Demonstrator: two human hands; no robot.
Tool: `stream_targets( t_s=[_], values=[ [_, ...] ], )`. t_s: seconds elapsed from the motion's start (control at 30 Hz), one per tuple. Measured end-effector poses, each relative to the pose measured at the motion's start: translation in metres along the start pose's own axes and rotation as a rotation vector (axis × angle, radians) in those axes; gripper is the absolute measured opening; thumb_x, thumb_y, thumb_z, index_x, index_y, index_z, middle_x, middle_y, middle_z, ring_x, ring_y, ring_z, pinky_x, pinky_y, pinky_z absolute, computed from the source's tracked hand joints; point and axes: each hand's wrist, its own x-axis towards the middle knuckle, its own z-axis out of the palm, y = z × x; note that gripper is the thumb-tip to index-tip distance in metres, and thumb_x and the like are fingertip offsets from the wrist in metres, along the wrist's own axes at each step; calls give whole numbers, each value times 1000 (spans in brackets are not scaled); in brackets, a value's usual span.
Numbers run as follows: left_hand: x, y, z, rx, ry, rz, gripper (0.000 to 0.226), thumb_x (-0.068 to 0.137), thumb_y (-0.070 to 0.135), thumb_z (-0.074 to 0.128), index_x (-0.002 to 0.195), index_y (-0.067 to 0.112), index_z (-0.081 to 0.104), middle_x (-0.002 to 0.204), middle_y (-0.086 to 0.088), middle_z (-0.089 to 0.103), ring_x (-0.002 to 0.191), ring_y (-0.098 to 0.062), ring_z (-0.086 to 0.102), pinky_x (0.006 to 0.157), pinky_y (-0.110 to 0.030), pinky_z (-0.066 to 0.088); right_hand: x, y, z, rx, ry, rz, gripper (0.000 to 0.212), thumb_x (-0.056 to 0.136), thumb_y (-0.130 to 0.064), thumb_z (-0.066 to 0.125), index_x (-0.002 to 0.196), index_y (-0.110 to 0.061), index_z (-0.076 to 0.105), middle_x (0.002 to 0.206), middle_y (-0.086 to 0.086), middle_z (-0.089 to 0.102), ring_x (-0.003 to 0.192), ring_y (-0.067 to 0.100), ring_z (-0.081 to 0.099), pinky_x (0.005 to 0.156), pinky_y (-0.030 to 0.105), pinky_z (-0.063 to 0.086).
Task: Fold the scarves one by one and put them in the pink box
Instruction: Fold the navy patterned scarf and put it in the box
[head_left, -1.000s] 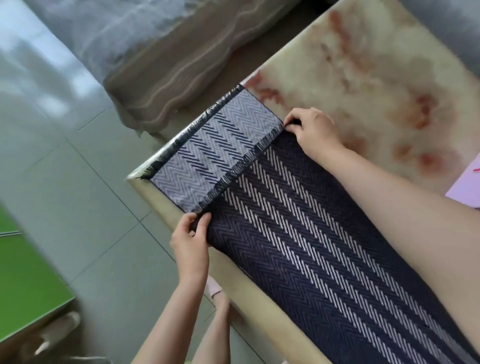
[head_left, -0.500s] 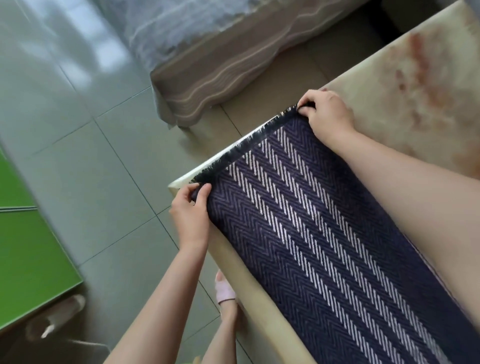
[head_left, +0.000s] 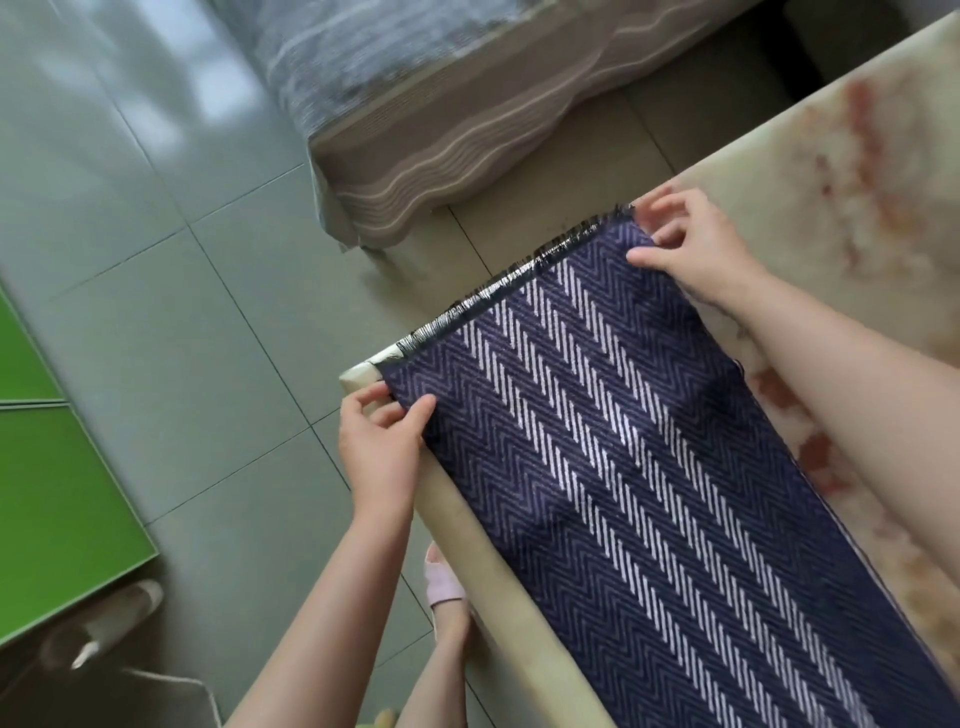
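Observation:
A navy scarf with white herringbone stripes lies doubled along the table, its fringed ends lined up at the table's left end. My left hand pinches the near corner of the scarf by the table's front edge. My right hand pinches the far corner between thumb and fingers. The pink box is out of view.
The table has a cream top with reddish blotches, bare beyond the scarf. A bed with a striped cover stands on the grey tiled floor past the table's end. A green panel lies at the left. My slippered foot stands below the table edge.
The top layer's fringed end has been pulled over the pale underside to the table's end, so both fringes now meet. Both hands moved with it and still pinch the corners.

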Motion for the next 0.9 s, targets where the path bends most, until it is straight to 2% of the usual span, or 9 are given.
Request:
stream_targets(
  t_s=[0.1,0.23,0.33,0.4,0.5,0.57,0.63,0.77,0.9],
  values=[
    [-5,-3,0,-82,18,-26,38,80,9,73,108,15,48,84,3,62,77,-8,63,76,-30,54,-1,16,-3,90,72,123,38,79,-12,74,113,-8,58,75,-6,58,77,13,58,76,27,46],
    [-3,-4,4,-105,86,24,34,81,9,71,101,18,45,88,-2,62,81,-17,64,63,-27,53,3,14,3,102,213,114,16,79,-11,72,95,-8,70,82,0,62,74,10,55,65,11,42],
    [-1,-5,8,-55,126,84,29,81,11,72,89,23,46,88,-1,60,73,-10,62,58,-24,52,7,7,8,47,283,78,9,80,-12,70,89,-13,70,85,-1,62,79,11,55,71,17,42],
    [0,-7,9,-22,147,111,28,81,12,72,82,25,47,86,2,58,71,-7,61,63,-28,54,6,8,12,31,311,61,9,81,-13,68,89,-14,69,86,-1,62,80,12,56,77,22,46],
    [-2,-9,9,47,163,166,21,81,13,72,83,22,53,83,10,58,73,-8,60,73,-30,53,-1,11,17,51,318,30,8,85,-14,65,92,-15,67,91,-1,63,85,12,57,79,20,45],
    [-3,-8,9,66,173,177,19,80,14,72,86,20,54,84,11,59,74,-7,60,74,-27,51,-5,15,17,82,311,16,11,86,-16,65,96,-15,66,90,-2,62,84,10,56,73,12,42],
    [-2,-5,9,36,182,156,23,79,16,74,84,25,53,87,7,61,80,-9,63,77,-32,54,-6,16,14,133,314,20,17,84,-20,67,99,-14,64,86,-5,60,81,8,54,64,5,39],
    [1,-3,11,33,194,142,24,79,10,72,77,27,54,81,10,60,72,-3,59,78,-29,53,-7,24,16,113,269,35,22,79,-20,73,98,-14,64,91,0,62,85,13,57,78,18,44],
    [-2,1,13,75,209,215,20,82,5,68,75,20,56,74,13,58,68,3,56,67,-6,44,-10,32,17,59,261,71,19,76,-26,74,86,-24,58,77,-5,59,98,24,59,90,40,48]
  ],
)
